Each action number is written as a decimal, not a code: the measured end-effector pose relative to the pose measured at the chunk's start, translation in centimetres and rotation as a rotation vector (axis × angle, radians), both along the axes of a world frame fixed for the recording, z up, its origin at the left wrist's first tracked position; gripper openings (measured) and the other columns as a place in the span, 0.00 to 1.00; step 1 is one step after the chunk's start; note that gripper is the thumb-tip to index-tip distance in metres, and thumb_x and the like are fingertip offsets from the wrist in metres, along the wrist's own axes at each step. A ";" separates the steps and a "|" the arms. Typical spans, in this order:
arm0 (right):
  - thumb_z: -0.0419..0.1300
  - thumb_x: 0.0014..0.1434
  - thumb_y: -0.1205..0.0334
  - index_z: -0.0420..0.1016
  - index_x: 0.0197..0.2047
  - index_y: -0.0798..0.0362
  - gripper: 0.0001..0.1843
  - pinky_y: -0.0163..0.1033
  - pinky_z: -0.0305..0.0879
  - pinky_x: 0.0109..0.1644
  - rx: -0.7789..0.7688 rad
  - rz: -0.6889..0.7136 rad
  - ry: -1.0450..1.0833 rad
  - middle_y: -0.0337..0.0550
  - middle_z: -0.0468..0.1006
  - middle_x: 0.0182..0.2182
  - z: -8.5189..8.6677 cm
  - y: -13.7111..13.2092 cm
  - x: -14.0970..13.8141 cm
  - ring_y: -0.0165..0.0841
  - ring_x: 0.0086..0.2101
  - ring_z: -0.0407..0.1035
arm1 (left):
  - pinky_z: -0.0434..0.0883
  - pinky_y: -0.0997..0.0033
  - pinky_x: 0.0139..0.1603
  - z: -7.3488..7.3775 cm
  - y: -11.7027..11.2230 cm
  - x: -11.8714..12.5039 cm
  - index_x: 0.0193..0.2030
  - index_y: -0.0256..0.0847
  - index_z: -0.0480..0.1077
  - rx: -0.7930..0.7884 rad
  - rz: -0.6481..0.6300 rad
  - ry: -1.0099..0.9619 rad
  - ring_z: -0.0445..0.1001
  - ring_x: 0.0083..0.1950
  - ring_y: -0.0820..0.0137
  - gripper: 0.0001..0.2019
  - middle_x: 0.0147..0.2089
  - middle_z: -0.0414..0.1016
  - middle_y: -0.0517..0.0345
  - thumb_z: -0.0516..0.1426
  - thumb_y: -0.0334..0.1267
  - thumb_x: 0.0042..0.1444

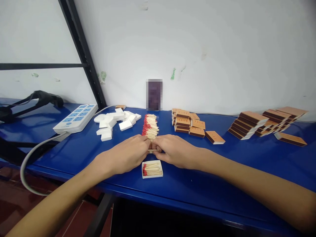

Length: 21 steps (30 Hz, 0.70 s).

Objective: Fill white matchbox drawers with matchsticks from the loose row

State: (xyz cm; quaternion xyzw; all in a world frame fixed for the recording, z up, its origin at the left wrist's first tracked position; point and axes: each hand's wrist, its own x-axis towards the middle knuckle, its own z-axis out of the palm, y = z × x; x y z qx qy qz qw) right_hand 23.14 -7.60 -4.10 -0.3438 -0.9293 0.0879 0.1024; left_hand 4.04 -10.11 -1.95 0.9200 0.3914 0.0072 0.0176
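Observation:
My left hand [135,149] and my right hand [171,149] meet at the near end of a long pile of red-tipped matchsticks [151,126]. The fingers of both are closed and curled together, and a few pale matchsticks [153,150] show between the fingertips. My fingers hide how many are held. Just in front of my hands, a white matchbox tray [161,174] lies on the blue table, partly filled with matches whose red heads point left.
White matchbox trays [108,122] are heaped at left, beside a white power strip [76,118]. Orange-brown matchbox sleeves [182,121] are stacked right of the pile. More brown matchboxes [249,124] lean in stacks at far right. A pixelated dark object [154,94] stands against the wall.

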 end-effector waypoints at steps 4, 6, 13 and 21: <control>0.55 0.60 0.64 0.64 0.28 0.54 0.08 0.34 0.50 0.29 -0.024 -0.033 0.000 0.39 0.70 0.26 0.1 0.1 0.1 0.27 0.26 0.60 | 0.66 0.67 0.38 0.2 0.3 0.2 0.36 0.36 0.67 0.002 -0.041 -0.014 0.70 0.37 0.66 0.08 0.36 0.72 0.53 0.48 0.28 0.63; 0.56 0.59 0.65 0.64 0.27 0.54 0.09 0.34 0.49 0.28 -0.031 -0.033 0.008 0.38 0.70 0.25 0.3 0.1 0.1 0.27 0.25 0.59 | 0.65 0.67 0.39 0.3 0.4 0.1 0.35 0.37 0.67 -0.005 -0.060 -0.039 0.70 0.37 0.66 0.08 0.36 0.72 0.54 0.48 0.28 0.63; 0.58 0.57 0.69 0.67 0.26 0.54 0.08 0.33 0.50 0.28 -0.144 0.010 0.102 0.33 0.67 0.21 2.4 -0.9 0.3 0.24 0.23 0.57 | 0.66 0.67 0.41 1.7 -0.3 -0.7 0.42 0.39 0.70 -0.085 -0.061 -0.112 0.71 0.40 0.66 0.09 0.40 0.73 0.55 0.48 0.34 0.65; 0.59 0.55 0.69 0.73 0.28 0.55 0.05 0.30 0.54 0.24 -0.321 0.053 0.090 0.34 0.74 0.23 3.4 -2.4 0.4 0.23 0.21 0.62 | 0.66 0.68 0.45 1.7 -2.5 -1.0 0.41 0.43 0.71 -0.194 0.005 -0.139 0.71 0.46 0.66 0.07 0.41 0.74 0.59 0.51 0.37 0.65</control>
